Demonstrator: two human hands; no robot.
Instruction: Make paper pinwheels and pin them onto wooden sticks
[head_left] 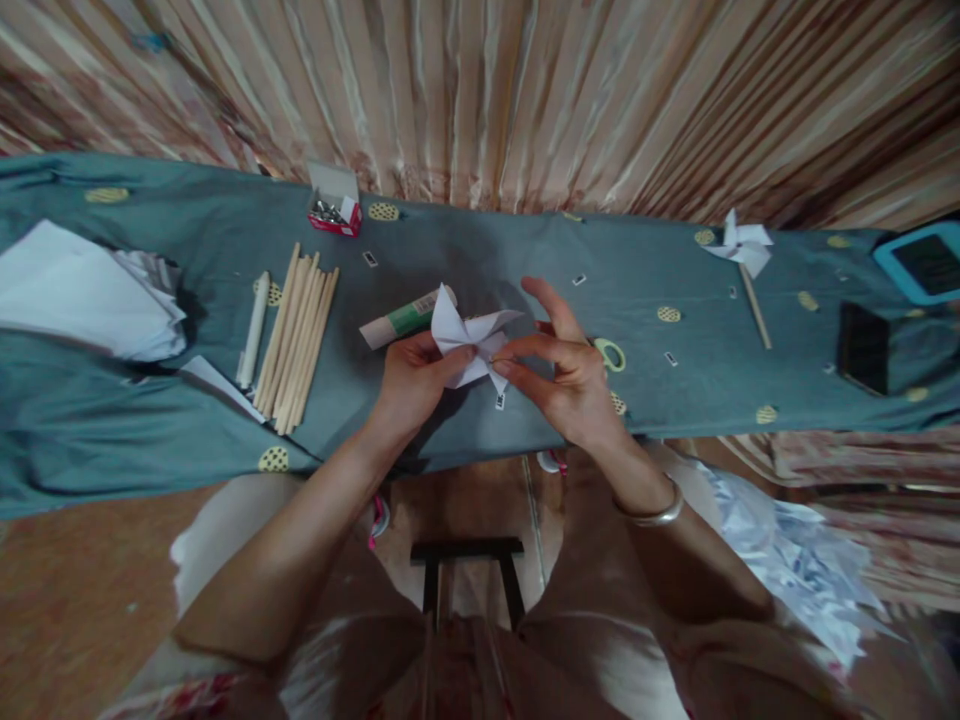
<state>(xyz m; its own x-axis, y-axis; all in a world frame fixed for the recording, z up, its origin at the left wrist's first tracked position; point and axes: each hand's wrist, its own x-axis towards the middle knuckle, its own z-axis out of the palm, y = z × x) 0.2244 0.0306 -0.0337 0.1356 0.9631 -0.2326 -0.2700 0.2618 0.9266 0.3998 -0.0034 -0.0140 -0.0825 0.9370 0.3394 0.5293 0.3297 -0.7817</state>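
Between left hand (411,388) and right hand (568,385): paper pinwheel (481,331), touching both.

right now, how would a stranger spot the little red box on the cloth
On the long teal cloth, find the bundle of wooden sticks on the left. Just past their far ends sits the red box. Its raised lid and the shiny metal bits inside set it apart from the plain sticks.

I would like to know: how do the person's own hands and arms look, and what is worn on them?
Both the left hand and right hand are without gloves. The right wrist wears a silver-coloured, rounded bracelet; the left wrist shows none. No sleeves cover either wrist.
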